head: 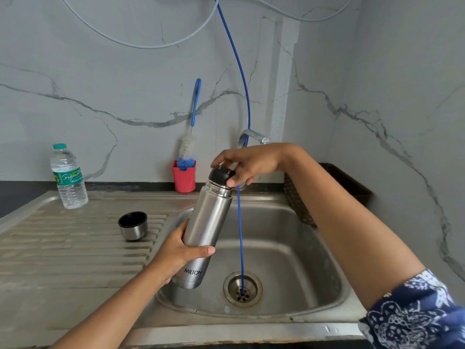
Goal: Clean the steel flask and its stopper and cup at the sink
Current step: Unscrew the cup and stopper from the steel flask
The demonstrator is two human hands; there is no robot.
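A steel flask (208,222) marked MILTON is held tilted over the left part of the sink basin (289,248). My left hand (176,250) grips its lower body. My right hand (241,165) reaches from the right and its fingers curl round the black stopper (221,174) at the flask's neck. The steel cup (132,225) with a black lining stands upright on the ribbed drainboard (75,248), left of the flask.
A thin blue hose (240,222) hangs from above into the drain (242,289). The tap (251,137) is behind my right hand. A red holder (184,176) with a bottle brush (187,147) stands by the wall. A plastic water bottle (68,177) stands far left; a dark basket (327,187) sits right.
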